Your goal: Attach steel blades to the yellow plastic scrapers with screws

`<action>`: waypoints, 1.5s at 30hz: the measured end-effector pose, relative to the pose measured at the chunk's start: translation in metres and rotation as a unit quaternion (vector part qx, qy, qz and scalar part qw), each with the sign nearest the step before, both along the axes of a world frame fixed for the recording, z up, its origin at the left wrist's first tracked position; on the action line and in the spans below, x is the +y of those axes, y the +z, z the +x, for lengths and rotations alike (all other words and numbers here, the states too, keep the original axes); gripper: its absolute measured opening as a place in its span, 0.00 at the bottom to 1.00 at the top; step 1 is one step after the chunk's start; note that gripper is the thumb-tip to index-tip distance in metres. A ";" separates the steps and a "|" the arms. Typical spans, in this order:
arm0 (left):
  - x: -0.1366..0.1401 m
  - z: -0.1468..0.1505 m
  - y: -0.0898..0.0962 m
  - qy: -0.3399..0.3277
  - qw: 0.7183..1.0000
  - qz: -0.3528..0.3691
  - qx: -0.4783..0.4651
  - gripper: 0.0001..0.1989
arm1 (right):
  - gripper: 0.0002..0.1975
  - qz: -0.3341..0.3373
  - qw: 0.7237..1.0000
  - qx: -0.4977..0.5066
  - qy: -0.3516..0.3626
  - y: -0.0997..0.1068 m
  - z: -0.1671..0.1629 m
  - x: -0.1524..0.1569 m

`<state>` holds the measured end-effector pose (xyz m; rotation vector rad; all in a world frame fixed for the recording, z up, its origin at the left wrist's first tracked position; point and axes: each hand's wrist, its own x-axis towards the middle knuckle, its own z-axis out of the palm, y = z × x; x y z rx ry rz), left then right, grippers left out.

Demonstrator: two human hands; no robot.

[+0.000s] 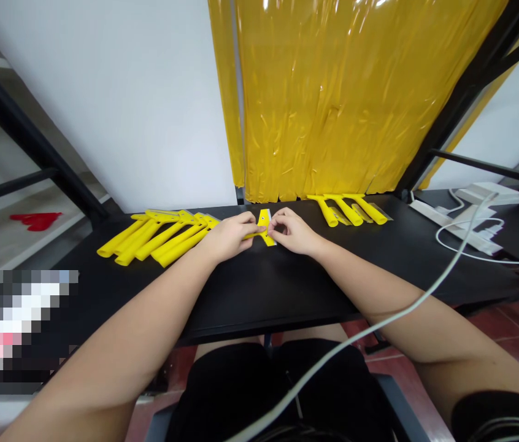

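Between my hands lies a yellow scraper [264, 220], its wide head pointing right with a pale blade strip along the edge. My left hand [236, 235] is closed round its handle, which is mostly hidden under the fingers. My right hand [291, 232] is closed in a pinch against the scraper's head, near its lower hole; whatever sits between those fingertips is too small to make out. To the left, several yellow scrapers [153, 240] lie in an overlapping row. Three more scrapers [355, 213] rest at the back right, handles toward me.
The black table [282, 294] ends at a front edge above my lap. White power strips [457, 224] with plugs lie at the right. A pale cable [407, 313] runs across my right forearm. Yellow plastic strips [333, 110] hang behind the table, between black frame posts.
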<state>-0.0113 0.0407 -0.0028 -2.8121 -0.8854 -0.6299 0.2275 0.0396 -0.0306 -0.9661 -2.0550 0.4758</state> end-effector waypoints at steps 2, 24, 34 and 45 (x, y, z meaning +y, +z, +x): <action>-0.001 0.002 0.000 0.001 1.000 0.010 -0.001 0.18 | 0.02 -0.003 1.000 0.011 -0.002 0.000 -0.001 0.001; -0.005 0.004 0.001 -0.063 0.998 0.020 -0.019 0.18 | 0.24 -0.335 0.902 0.268 0.046 0.001 0.003 0.007; -0.007 0.006 0.000 -0.078 0.997 -0.026 -0.007 0.22 | 0.21 -0.358 0.889 0.281 0.046 0.003 0.004 0.006; -0.003 0.000 0.001 -0.051 0.949 -0.176 -0.256 0.07 | 0.04 -0.101 0.986 -0.132 -0.013 0.016 0.030 0.003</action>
